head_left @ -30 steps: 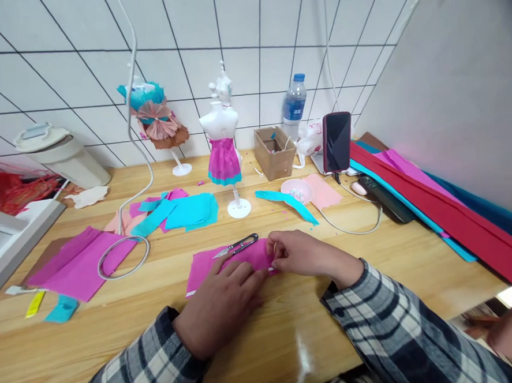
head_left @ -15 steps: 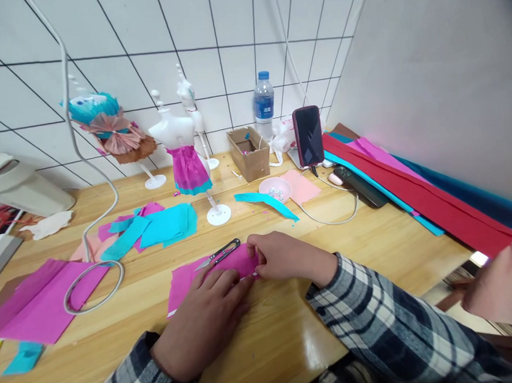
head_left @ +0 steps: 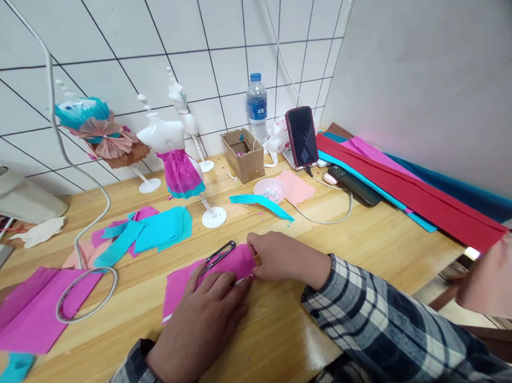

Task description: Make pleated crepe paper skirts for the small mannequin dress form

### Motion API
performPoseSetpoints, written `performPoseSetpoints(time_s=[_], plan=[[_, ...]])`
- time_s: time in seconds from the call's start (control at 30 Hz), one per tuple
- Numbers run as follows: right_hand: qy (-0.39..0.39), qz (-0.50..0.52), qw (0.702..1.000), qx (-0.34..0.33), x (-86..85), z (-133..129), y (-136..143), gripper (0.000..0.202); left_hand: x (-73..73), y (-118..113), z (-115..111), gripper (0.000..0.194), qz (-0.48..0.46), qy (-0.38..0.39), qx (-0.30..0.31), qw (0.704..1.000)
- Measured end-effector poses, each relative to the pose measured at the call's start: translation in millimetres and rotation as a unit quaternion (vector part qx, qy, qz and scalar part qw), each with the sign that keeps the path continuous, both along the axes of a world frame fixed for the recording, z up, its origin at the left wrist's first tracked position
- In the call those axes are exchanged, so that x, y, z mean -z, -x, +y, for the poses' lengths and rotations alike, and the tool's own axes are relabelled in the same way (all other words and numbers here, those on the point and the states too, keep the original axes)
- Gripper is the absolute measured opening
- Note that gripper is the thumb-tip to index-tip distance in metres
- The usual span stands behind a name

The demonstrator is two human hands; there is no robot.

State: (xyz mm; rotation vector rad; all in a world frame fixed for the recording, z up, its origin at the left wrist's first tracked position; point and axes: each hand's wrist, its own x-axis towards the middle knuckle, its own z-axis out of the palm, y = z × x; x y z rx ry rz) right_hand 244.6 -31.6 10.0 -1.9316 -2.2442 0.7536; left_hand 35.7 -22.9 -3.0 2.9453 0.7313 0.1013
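Note:
A piece of magenta crepe paper (head_left: pixel 179 283) lies on the wooden table in front of me, a thin white strip along its near edge. My left hand (head_left: pixel 203 319) rests flat across it, fingers spread and pressing it down. Black thread snips (head_left: pixel 220 255) lie on the paper, their blade end partly covered by my left fingertips. At the paper's right end, my right hand (head_left: pixel 281 259) is closed in a pinch on the edge, near the end of the white strip. Exactly what sits between those fingertips is hidden.
Behind stand a small dress form (head_left: pixel 180 167) in a magenta skirt, a cardboard box (head_left: pixel 249 163), a water bottle (head_left: pixel 257 107) and a propped phone (head_left: pixel 302 136). A pink bowl (head_left: pixel 277 185) holds beads. Crepe scraps (head_left: pixel 163 227) and a looped white cable (head_left: pixel 114 281) lie left; long red paper (head_left: pixel 412 188) lies right.
The view has shifted slightly, so most things sit a little further left. My left fingers cover more of the snips' blades. Both hands otherwise keep nearly the same place on the paper.

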Motion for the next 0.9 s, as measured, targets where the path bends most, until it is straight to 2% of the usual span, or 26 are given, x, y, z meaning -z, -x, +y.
performPoseSetpoints(time_s=[0.23,0.5,0.57,0.63,0.7,0.77,0.83,0.9], plan=[[0.052,0.001,0.999,0.017,-3.0,8,-10,0.033,1.9,1,0,0.036,0.01,-0.008,0.007,1.0],[0.039,0.049,0.998,0.022,0.3,14,-16,0.033,4.0,3,-1,0.041,0.009,-0.021,0.013,1.0],[0.016,0.069,0.997,0.028,-0.4,16,-19,0.023,6.5,4,-1,0.044,0.009,-0.017,0.016,1.0],[-0.043,0.081,0.995,0.027,0.9,18,-16,0.023,8.9,6,0,0.046,0.007,-0.01,0.017,1.0],[-0.132,0.084,0.987,-0.026,6.0,19,-9,0.03,9.9,7,1,0.046,0.0,-0.002,0.016,1.0],[-0.2,0.071,0.971,-0.11,14.1,21,1,0.035,8.6,7,1,0.042,-0.009,0.008,0.012,1.0],[-0.212,0.041,0.967,-0.137,21.8,21,7,0.036,5.3,6,1,0.038,-0.013,0.021,0.01,1.0],[-0.212,0.011,0.972,-0.102,25.6,23,7,0.032,1.2,5,1,0.039,-0.008,0.038,0.007,0.999]])
